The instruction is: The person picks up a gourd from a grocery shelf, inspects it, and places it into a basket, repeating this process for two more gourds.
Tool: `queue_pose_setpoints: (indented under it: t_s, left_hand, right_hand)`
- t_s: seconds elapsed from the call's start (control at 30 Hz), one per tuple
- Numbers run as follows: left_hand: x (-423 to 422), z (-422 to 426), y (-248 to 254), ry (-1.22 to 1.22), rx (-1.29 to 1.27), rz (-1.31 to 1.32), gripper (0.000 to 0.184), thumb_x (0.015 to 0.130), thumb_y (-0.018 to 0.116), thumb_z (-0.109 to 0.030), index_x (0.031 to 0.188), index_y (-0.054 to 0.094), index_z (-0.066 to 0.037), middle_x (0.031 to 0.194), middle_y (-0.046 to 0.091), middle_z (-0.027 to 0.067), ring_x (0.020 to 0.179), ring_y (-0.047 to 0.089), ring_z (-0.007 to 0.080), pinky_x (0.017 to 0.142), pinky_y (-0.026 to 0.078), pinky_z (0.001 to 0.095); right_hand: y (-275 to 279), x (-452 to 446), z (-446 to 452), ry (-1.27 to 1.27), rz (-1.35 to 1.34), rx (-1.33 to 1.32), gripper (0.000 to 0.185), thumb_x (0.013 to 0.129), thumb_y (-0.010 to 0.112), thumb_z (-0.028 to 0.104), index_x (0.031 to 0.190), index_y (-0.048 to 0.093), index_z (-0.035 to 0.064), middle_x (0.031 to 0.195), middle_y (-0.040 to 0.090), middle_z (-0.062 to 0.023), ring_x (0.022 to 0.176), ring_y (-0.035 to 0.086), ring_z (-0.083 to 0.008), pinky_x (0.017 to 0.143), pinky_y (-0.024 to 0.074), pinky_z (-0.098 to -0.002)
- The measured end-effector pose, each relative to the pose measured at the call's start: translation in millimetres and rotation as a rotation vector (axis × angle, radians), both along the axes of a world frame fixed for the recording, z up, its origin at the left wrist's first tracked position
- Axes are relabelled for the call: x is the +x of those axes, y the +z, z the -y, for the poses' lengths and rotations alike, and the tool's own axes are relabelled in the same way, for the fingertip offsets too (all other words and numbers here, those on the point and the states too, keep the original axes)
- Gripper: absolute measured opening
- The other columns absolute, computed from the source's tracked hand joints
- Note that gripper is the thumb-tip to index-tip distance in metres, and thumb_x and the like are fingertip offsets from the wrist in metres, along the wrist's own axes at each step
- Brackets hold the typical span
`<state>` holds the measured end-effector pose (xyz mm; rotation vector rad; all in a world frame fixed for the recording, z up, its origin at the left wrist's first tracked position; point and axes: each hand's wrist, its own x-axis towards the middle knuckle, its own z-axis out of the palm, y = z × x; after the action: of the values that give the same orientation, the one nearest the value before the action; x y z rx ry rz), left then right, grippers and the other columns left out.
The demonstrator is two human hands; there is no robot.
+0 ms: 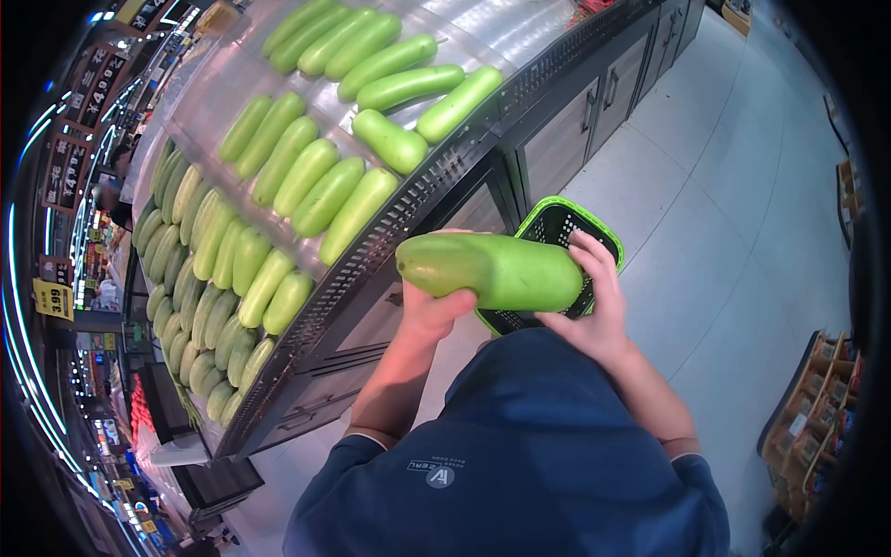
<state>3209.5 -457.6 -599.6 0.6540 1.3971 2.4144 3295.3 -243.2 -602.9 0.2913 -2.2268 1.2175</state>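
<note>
Green gourd (497,271) held partly over the basket (546,221), left hand (432,314) gripping the far end, right hand (603,314) kinda cupping its fingers round the basket-side end.

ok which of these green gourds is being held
The gourd gripped by the left hand and right hand; the others in view lie on the display stand.

You get bright light over the middle, with a darker shadow across the left end of the gourd (492,271). Strip lights (12,251) glow at far left, bowed by your wide lens. Pale glare streaks the table (529,37) at its far end; the floor (705,232) shines softly. Black rounds off your corners.
</note>
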Motion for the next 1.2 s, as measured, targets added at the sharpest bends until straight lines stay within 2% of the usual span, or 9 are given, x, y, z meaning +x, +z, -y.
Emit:
queue_pose_setpoints:
  t_s: [0.03, 0.17, 0.27, 0.63, 0.7, 0.77, 0.93, 1.07, 1.2]
  left_hand:
    - [0.0, 1.3, -0.1, 0.004, -0.003, -0.006, 0.067, 0.065, 0.082, -0.021, 0.120, 0.050, 0.001, 0.118, 0.058, 0.0158, 0.106, 0.058, 0.0230, 0.090, 0.047, 0.0353]
    - [-3.1, 2.7, -0.2, 0.010, -0.041, -0.145, 0.066, 0.064, 0.082, -0.021, 0.118, 0.051, 0.002, 0.115, 0.058, 0.0157, 0.107, 0.058, 0.0242, 0.090, 0.048, 0.0367]
    - [4.0, -3.0, 2.0, 0.024, -0.027, -0.189, 0.068, 0.063, 0.083, -0.021, 0.118, 0.052, 0.002, 0.115, 0.057, 0.0153, 0.107, 0.057, 0.0244, 0.090, 0.048, 0.0372]
    - [3.1, 2.7, 7.3, -0.098, -0.118, -0.246, 0.076, 0.061, 0.085, -0.021, 0.124, 0.048, 0.002, 0.124, 0.053, 0.0152, 0.113, 0.054, 0.0226, 0.093, 0.046, 0.0362]
    - [2.9, 2.5, 6.4, -0.124, -0.123, -0.243, 0.078, 0.061, 0.086, -0.020, 0.125, 0.047, 0.002, 0.125, 0.052, 0.0154, 0.114, 0.053, 0.0229, 0.094, 0.045, 0.0366]
    - [2.6, -0.3, 4.5, -0.092, -0.127, -0.291, 0.078, 0.064, 0.084, -0.029, 0.123, 0.044, 0.002, 0.119, 0.055, 0.0191, 0.113, 0.055, 0.0290, 0.093, 0.048, 0.0435]
    - [2.9, -3.4, 3.7, -0.121, -0.092, -0.274, 0.082, 0.063, 0.086, -0.035, 0.124, 0.043, 0.000, 0.121, 0.053, 0.0190, 0.114, 0.054, 0.0287, 0.094, 0.047, 0.0441]
    - [3.6, -2.9, 6.6, -0.130, -0.089, -0.177, 0.089, 0.060, 0.087, -0.043, 0.124, 0.043, 0.000, 0.123, 0.052, 0.0169, 0.115, 0.053, 0.0273, 0.096, 0.046, 0.0427]
    - [-4.7, 7.7, -5.5, -0.140, -0.199, -0.196, 0.092, 0.057, 0.088, -0.041, 0.126, 0.043, -0.001, 0.122, 0.053, 0.0147, 0.116, 0.052, 0.0247, 0.095, 0.046, 0.0397]
  right_hand:
    - [0.8, 0.4, -1.9, 0.016, 0.068, -0.005, 0.086, 0.054, 0.085, 0.013, 0.129, 0.044, 0.0013, 0.134, 0.045, -0.0191, 0.125, 0.043, -0.0330, 0.103, 0.0360, -0.0407]
    - [-11.2, 2.1, -7.7, 0.152, 0.279, -0.098, 0.091, 0.054, 0.084, 0.021, 0.133, 0.042, 0.0024, 0.129, 0.050, -0.0146, 0.122, 0.045, -0.0304, 0.104, 0.0334, -0.0401]
    - [-3.6, 4.3, -8.1, 0.239, 0.377, -0.045, 0.089, 0.056, 0.084, 0.017, 0.133, 0.042, 0.0014, 0.129, 0.051, -0.0154, 0.121, 0.049, -0.0266, 0.102, 0.0382, -0.0375]
    - [-10.6, 6.1, -2.1, 0.217, 0.269, -0.033, 0.083, 0.054, 0.086, 0.019, 0.124, 0.048, -0.0015, 0.121, 0.055, -0.0168, 0.113, 0.054, -0.0299, 0.097, 0.0420, -0.0390]
    - [-13.1, 5.8, -0.4, 0.185, 0.196, -0.075, 0.078, 0.052, 0.084, 0.014, 0.121, 0.051, 0.0010, 0.118, 0.058, -0.0132, 0.111, 0.054, -0.0292, 0.096, 0.0405, -0.0390]
    - [-13.5, 6.2, 0.4, 0.161, 0.189, -0.077, 0.077, 0.052, 0.084, 0.013, 0.120, 0.051, 0.0007, 0.118, 0.058, -0.0134, 0.111, 0.054, -0.0293, 0.096, 0.0408, -0.0392]
    - [-14.1, 7.4, 3.6, 0.101, 0.160, -0.020, 0.077, 0.050, 0.085, 0.011, 0.119, 0.051, 0.0004, 0.118, 0.057, -0.0152, 0.110, 0.054, -0.0307, 0.096, 0.0414, -0.0398]
    - [-21.4, 8.2, 7.0, -0.023, -0.041, 0.026, 0.075, 0.049, 0.084, 0.009, 0.115, 0.049, 0.0003, 0.115, 0.056, -0.0177, 0.106, 0.055, -0.0345, 0.092, 0.0427, -0.0423]
    - [-18.5, 5.4, 6.2, -0.141, -0.222, 0.179, 0.067, 0.051, 0.082, 0.008, 0.109, 0.049, 0.0013, 0.114, 0.056, -0.0175, 0.101, 0.056, -0.0346, 0.086, 0.0433, -0.0450]
